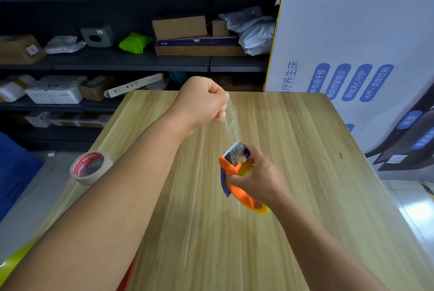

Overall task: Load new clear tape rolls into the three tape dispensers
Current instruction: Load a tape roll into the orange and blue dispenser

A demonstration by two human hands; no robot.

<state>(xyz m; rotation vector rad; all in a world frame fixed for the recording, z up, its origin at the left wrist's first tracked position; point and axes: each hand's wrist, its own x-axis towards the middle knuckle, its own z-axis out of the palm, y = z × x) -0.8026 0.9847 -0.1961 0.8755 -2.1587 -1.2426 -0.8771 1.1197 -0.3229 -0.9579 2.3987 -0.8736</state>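
Table (293,126) light wood; dark cluttered shelves (131,60) behind.

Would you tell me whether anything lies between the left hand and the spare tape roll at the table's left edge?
Nothing visible does: the tape roll sits alone on bare table, though the left hand is pinching the clear tape strip.

View: one wide-angle head camera.
Facing: forward and down over the desk (270,126).
Distance: close, both forearms reaching in from the bottom edge.
Background: dark shelves (131,61) beyond the desk.
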